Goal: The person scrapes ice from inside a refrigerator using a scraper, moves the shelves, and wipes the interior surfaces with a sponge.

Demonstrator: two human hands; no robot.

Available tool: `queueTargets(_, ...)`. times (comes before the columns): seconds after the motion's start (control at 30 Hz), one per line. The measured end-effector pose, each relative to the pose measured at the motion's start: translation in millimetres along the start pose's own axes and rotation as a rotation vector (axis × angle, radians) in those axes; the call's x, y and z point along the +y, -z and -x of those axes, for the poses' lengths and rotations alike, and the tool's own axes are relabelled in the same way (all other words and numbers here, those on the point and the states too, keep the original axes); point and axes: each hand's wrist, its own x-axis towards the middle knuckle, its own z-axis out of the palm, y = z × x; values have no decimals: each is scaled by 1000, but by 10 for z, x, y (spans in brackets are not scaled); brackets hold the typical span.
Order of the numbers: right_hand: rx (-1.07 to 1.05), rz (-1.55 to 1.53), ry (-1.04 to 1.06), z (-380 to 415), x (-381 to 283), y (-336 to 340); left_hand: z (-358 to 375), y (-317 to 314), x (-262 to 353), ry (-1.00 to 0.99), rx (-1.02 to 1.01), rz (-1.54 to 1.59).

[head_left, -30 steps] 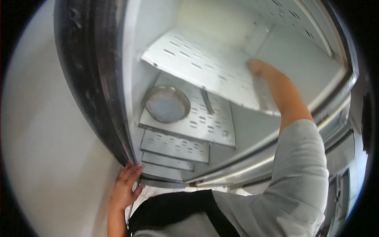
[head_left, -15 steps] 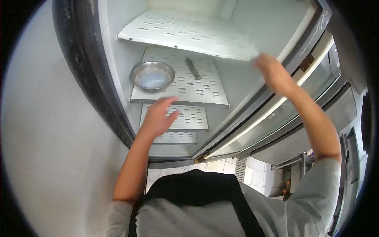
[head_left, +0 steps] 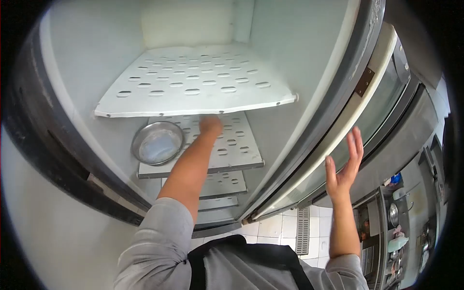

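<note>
My left hand (head_left: 211, 125) reaches into the open refrigerator cabinet, over the second perforated shelf (head_left: 241, 154). Its fingers point away from me and are hidden, so their grip cannot be made out. A long, slim grey-green piece seen earlier on that shelf is now hidden around this hand. To the left of it stands a round metal bowl (head_left: 158, 143) with something pale and bluish in the bottom. My right hand (head_left: 345, 166) is raised beside the opened glass door (head_left: 309, 186), fingers spread and holding nothing.
Above my left hand, the upper perforated shelf (head_left: 193, 92) juts forward with a bent front edge. Lower shelves (head_left: 223, 184) sit beneath. A floor drain grate (head_left: 302, 231) lies in the white tiles, and a kitchen counter with metalware (head_left: 393, 215) stands at the right.
My left hand has moved forward and up onto the second shelf, covering the slim piece. My right hand has dropped back from the upper shelf's right side, and the view has shifted.
</note>
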Motion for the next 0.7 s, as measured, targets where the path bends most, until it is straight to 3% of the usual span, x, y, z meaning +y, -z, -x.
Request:
queueTargets(0.07,181,-200,-44,-159,8,-334,-437,-444,-286,-40,35,54)
queueTargets(0.17,92,-461,-183,-259,42,-712,-117,186,-198,-24,-298,-86)
queueTargets(0.27,133,-441,-242,-243,42,-861,19,30,-291,-10,-58,-19)
queueTargets(0.33,157,-421,-221,-222,88,-906,194,16,-277,-179,-62,115)
queueTargets(0.4,211,-467,-207,-208,92,-969,489,-25,-31,-302,49,543)
queueTargets(0.57,254,-402,-179,-156,131,-977,952,371,938,-374,-322,1334)
queueTargets(0.7,270,-391,-226,-163,80,-974,888,462,1173,-403,-210,1361)
